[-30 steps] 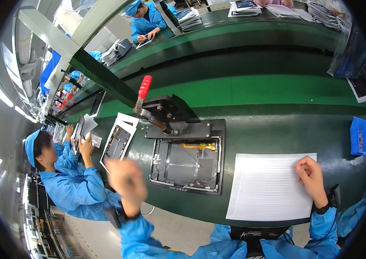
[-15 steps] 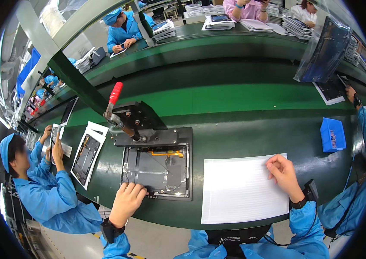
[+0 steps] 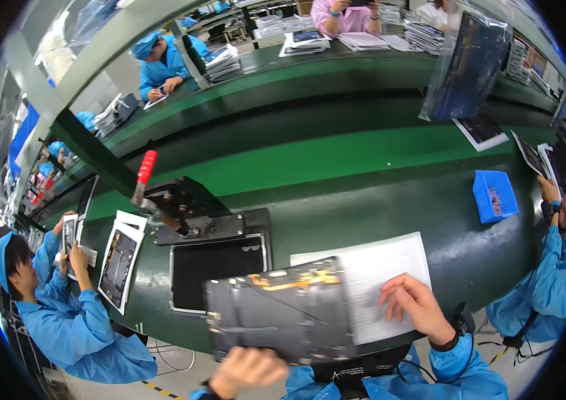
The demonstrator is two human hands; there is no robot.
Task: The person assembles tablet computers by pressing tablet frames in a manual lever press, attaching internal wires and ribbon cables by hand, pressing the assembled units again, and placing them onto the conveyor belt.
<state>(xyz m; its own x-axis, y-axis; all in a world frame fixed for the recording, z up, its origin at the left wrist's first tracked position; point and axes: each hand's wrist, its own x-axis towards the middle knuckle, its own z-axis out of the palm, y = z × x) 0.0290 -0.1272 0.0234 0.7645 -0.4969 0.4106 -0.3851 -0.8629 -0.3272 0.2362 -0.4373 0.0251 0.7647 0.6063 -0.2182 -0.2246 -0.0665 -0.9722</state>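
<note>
My left hand point(image 3: 250, 370) grips the near edge of an opened dark grey tablet body point(image 3: 282, 313). An orange flex cable runs along the far side of this tablet body. It is raised off the fixture, slightly blurred, and covers part of a white lined sheet point(image 3: 396, 260). My right hand point(image 3: 413, 303) hovers over the sheet's right part, fingers loosely bent and apart, holding nothing. Left of the sheet stands a black clamp fixture point(image 3: 230, 227) with a red-handled lever point(image 3: 146, 167). Its dark bed point(image 3: 213, 270) is exposed, partly behind the tablet body.
A blue bin point(image 3: 495, 197) with small parts stands at right. Another tablet body point(image 3: 120, 260) lies on white paper left of the fixture. Co-workers in blue handle tablets at both sides. A plastic-wrapped panel point(image 3: 466, 67) stands at the far right. A green post point(image 3: 96, 150) rises behind the fixture.
My left hand has lifted the tablet body out of the fixture and brought it right and nearer, over the sheet's edge. My right hand has lowered slightly, its fingers more spread.
</note>
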